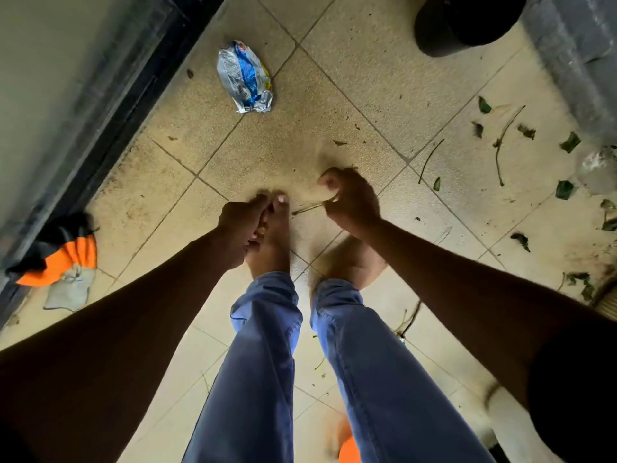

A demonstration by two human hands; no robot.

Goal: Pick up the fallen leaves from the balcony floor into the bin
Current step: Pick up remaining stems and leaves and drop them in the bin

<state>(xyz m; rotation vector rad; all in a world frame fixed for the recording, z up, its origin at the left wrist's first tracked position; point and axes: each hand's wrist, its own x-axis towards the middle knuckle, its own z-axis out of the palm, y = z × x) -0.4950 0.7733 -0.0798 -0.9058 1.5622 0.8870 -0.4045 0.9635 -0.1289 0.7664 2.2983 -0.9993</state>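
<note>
right hand (350,198) pinches twig (309,207); wrapper (245,78) ahead

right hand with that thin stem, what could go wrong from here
The right hand pinches only one end of a thin stem, so it may slip out before reaching the dark bin across the floor. Most leaves lie scattered off to the right, near bare feet, and could get trodden on or missed.
</note>
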